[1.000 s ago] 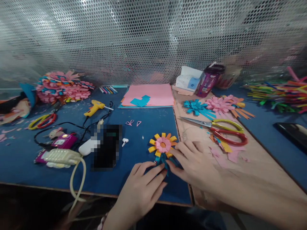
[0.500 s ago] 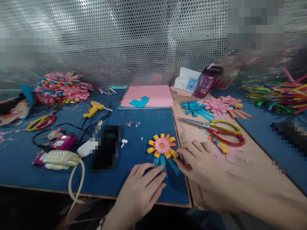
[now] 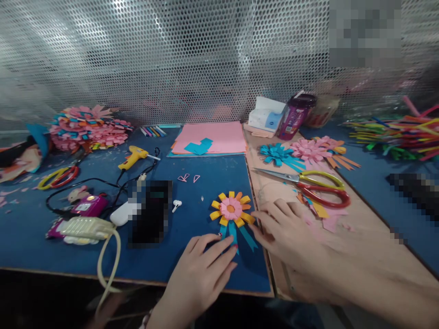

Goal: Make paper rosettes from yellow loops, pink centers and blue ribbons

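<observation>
A paper flower (image 3: 231, 209) with yellow and orange loop petals, a pink middle and blue ribbon-like tails lies flat on the blue table. My left hand (image 3: 204, 262) rests below it, fingers stretched out, their tips touching or just over the blue tails. On the flower's right side, my right hand (image 3: 286, 228) lies with its fingers apart, the fingertips at the lower right petals. Neither hand grips anything that I can see. Beyond my right hand lie scissors (image 3: 308, 182) with one yellow and one red handle.
Blue (image 3: 277, 154) and pink paper flowers (image 3: 311, 150) lie behind the scissors. Pink paper sheets (image 3: 212, 137) sit at the back. On the left are a yellow glue gun (image 3: 133, 157), a dark phone (image 3: 151, 212), cords and a pile of paper flowers (image 3: 89, 127). A purple cup (image 3: 297, 116) stands back right.
</observation>
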Motion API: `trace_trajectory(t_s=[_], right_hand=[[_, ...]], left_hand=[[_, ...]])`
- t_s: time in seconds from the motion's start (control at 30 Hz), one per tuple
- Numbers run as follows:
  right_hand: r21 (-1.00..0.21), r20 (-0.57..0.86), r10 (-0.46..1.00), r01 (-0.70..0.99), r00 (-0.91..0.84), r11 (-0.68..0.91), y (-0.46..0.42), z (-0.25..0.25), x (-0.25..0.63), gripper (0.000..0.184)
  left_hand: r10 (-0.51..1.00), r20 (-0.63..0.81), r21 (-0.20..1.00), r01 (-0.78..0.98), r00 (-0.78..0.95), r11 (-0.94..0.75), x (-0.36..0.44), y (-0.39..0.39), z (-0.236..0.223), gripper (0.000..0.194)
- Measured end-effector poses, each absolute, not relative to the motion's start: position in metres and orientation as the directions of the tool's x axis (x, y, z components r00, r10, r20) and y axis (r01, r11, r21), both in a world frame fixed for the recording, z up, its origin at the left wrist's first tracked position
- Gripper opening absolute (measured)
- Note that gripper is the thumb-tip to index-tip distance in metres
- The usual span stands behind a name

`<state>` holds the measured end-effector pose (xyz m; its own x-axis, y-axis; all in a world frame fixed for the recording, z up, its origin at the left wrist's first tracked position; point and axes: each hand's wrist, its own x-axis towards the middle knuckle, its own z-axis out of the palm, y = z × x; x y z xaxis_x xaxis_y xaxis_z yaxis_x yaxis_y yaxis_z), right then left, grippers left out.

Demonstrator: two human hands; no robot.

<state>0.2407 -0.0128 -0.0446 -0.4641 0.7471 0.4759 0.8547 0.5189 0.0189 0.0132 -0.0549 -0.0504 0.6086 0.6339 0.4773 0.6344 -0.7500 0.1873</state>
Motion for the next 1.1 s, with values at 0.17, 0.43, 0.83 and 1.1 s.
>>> trace_trajectory(t_s=[0.17,0.43,0.83,1.1], right_hand=[[0.014,0.490,0.739,0.852,-0.462,0.523,-0.013,-0.042,0.241,0.014],[-0.007,0.376,0.787,0.848,-0.489,0.530,0.015,-0.041,0.257,0.027],[-0.113,0.333,0.756,0.773,-0.563,0.625,0.040,-0.056,0.259,0.032],[-0.151,0.343,0.760,0.766,-0.552,0.625,0.038,-0.054,0.259,0.033]], left_hand=[[0.636,0.470,0.188,0.634,0.613,-0.750,0.012,-0.055,-0.051,0.026],[0.747,0.494,0.257,0.746,0.444,-0.614,0.006,-0.055,-0.057,0.039],[0.865,0.402,0.328,0.835,0.299,-0.441,0.009,-0.054,-0.062,0.048],[0.870,0.364,0.342,0.822,0.332,-0.456,0.009,-0.053,-0.061,0.050]])
